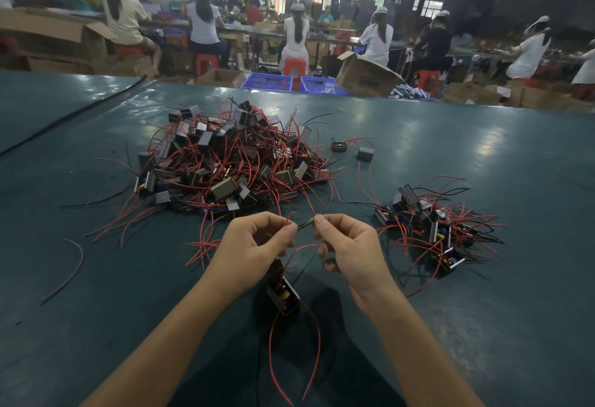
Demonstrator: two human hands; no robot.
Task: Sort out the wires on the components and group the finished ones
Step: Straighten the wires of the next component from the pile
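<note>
Red insulation everywhere, and here it was: pinched a dark wire (304,223) from both sides, left hand (257,242) and right hand (347,245) each closed on it with thumb and forefinger, other fingers curled. Had the component (283,290) strung below on its red leads, at the near edge of the desk (483,155). Looked light, a small hard block. Judged the leads soft, springy and quick to snag, so best gripped near the tips for straightening, by the body for carrying. Faced the big tangled pile (225,162) straight ahead, the smaller group (428,229) off to the right, apart from it. Spotted two blue crates (267,81) and a tipped cardboard box (363,75) beyond the far edge; couldn't make out their contents.
</note>
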